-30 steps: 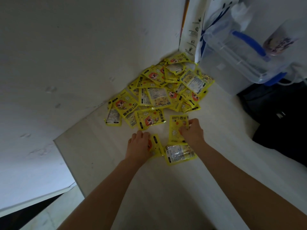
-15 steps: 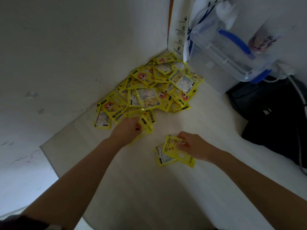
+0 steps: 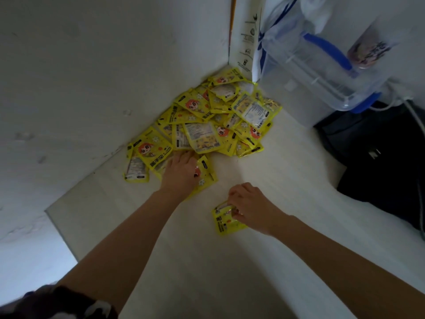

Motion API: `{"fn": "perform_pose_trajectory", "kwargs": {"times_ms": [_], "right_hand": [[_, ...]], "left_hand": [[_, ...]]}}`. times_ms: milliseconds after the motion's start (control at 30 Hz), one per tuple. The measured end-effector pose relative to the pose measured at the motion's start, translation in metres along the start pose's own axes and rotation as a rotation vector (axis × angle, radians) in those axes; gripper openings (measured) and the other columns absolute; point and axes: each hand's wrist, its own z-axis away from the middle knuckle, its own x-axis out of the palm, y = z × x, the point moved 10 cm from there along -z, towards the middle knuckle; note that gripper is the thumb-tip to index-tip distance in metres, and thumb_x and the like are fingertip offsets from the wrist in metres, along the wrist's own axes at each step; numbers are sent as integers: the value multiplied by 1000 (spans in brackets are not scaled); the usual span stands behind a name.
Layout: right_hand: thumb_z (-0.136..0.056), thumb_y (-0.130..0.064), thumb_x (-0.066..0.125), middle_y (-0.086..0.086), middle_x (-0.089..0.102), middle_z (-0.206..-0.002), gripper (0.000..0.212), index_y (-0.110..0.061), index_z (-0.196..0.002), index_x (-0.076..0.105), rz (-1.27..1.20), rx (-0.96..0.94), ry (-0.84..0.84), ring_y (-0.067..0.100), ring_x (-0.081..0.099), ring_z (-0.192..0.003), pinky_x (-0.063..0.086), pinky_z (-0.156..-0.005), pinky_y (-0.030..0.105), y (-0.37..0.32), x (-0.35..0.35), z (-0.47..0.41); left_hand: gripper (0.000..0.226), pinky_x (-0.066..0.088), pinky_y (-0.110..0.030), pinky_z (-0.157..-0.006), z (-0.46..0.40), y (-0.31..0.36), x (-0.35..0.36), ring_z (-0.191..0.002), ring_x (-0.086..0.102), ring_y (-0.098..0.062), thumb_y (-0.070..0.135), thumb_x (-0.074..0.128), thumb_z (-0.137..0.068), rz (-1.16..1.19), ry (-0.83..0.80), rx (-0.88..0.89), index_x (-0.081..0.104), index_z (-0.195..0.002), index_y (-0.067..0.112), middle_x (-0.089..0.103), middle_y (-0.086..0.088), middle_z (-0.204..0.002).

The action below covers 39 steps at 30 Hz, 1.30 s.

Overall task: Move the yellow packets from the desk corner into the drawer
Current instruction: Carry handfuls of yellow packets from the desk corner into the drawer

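Right now the left hand presses flat on the near edge of the yellow packet pile, while the right hand pinches a small stack of packets on the desk.

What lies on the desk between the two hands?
Only bare desk, seen from the head view: left hand on the pile, right hand holding packets.

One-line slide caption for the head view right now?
Left hand reaches into the yellow packets piled in the desk corner; right hand gathers a few.
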Motion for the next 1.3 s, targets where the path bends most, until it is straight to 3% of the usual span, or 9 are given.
{"fn": "perform_pose_trajectory", "kwargs": {"times_ms": [100, 200, 467, 633, 800, 967, 1033, 1133, 1300], "right_hand": [[-74, -26, 67, 3, 60, -112, 31, -19, -103, 62, 32, -5, -2, 28, 58, -100, 50, -79, 39, -1, 5, 4], [-72, -21, 71, 1, 61, -109, 34, -22, -104, 59, 60, 14, 4, 27, 59, -98, 50, -78, 38, -1, 9, 7], [-73, -19, 70, -2, 55, -98, 49, -31, -114, 46, 85, 100, 41, 22, 55, -81, 49, -72, 35, -3, 11, 18], [-72, -23, 70, 2, 55, -96, 33, -24, -103, 61, 101, 83, -26, 22, 58, -75, 48, -60, 34, -4, 14, 17], [-88, -29, 54, 0, 51, -112, 29, -20, -116, 54, -100, 142, -164, 21, 57, -96, 48, -79, 33, 4, 8, 13], [-84, -28, 63, -3, 60, -96, 19, -20, -99, 54, -371, 279, -75, 19, 59, -89, 46, -77, 33, 23, -27, -7], [-83, -26, 68, 2, 62, -91, 20, -15, -93, 54, -491, 348, 4, 22, 60, -86, 47, -75, 35, 31, -45, -21], [-82, -23, 70, 12, 66, -100, 30, -4, -104, 60, -617, 442, 120, 27, 63, -92, 50, -77, 39, 43, -70, -48], [-84, -28, 68, 11, 66, -91, 30, -4, -102, 63, -680, 513, 180, 29, 62, -84, 47, -69, 37, 49, -88, -106]], "left_hand": [[52, 22, -44, -116, 14, 2, 6, -147, 17, -25, 32, 55, -94, 37, -3, -4, 42, -141, 13, 32, -3, -156], [46, 26, -43, -114, 30, 6, 11, -143, 27, -27, 30, 58, -92, 64, 21, 20, 49, -134, 13, 45, -4, -145], [28, 41, -38, -95, 61, 11, 18, -107, 49, -27, 28, 63, -88, 102, 11, 12, 59, -109, 10, 44, -6, -124], [26, 42, -33, -85, 63, 7, 21, -106, 47, -27, 23, 68, -85, 264, -51, -41, 60, -104, 7, 52, -9, -115], [24, 32, -30, -62, 62, -7, 5, -79, 51, -26, 24, 64, -86, 391, -81, -109, 40, -87, 22, 49, -1, -79], [47, 41, -15, -49, 58, -45, -17, -67, 55, -9, 21, 69, -87, 660, -32, -269, 43, -127, 16, 56, 4, -83], [57, 49, -21, -56, 56, -67, -32, -72, 58, -6, 16, 73, -83, 814, 81, -329, 39, -128, 21, 56, 10, -83], [60, 55, -34, -65, 54, -104, -42, -77, 66, -17, 11, 78, -77, 1057, 246, -480, 42, -122, 29, 64, 3, -93], [8, 49, -34, -64, 52, -151, -27, -54, 59, -19, 8, 74, -78, 1381, 410, -843, 67, -77, 13, 65, -5, -70]]}}
